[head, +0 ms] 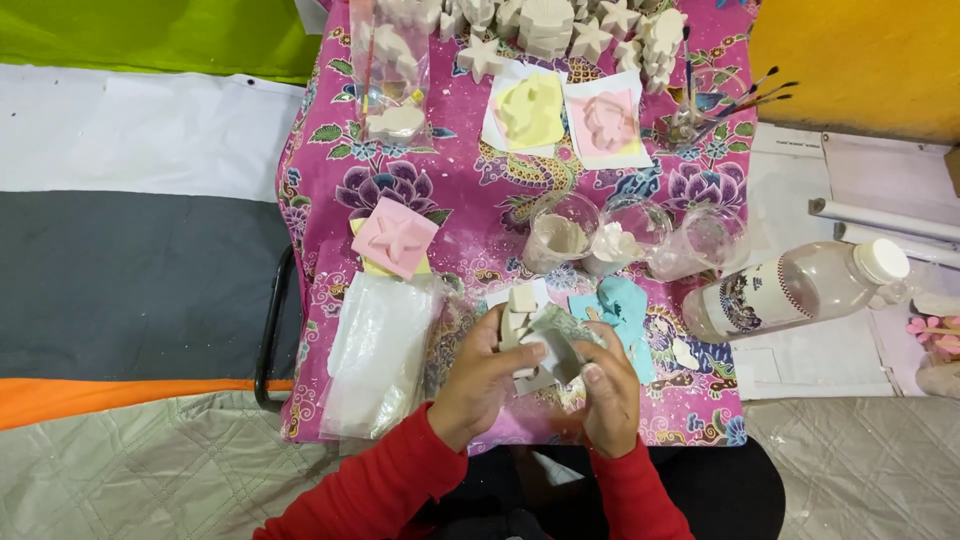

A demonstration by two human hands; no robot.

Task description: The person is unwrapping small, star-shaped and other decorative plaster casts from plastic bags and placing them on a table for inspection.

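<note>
Seen from above: small table draped in a pink floral batik cloth [480, 190]. Near its front edge, left hand [480, 385] closed around a pale off-white plaster cast of blocky shape [520, 322], thumb laid across its front; right hand [608, 395] curled round the other side, thumb pressed against a crinkled clear plastic wrapper [565, 335] that partly covers the cast. Both hands raised just above the cloth, red sleeves showing below. Already done, judging by the layout: a crowd of white plaster stars and other figures [560, 30] stacked at the far edge, and one more sealed in a clear bag [395, 75] at far left. In between: a pale yellow mould on white paper [528, 108], a pink mould beside it [606, 122], another pink square mould with a star shape [395, 236] nearer the left, and a light blue mould [622, 305] just beyond the right hand. A flat pile of clear plastic bags [378, 350] left of the hands (likely the supply yet to be used). Three clear plastic cups [630, 238] mid-table, one holding beige mix; a clear plastic bottle with white cap [800, 288] lying on its side at right; paintbrushes in a jar [700, 110] at far right. Wrapping of this piece only partway, cast not fully enclosed.
</note>
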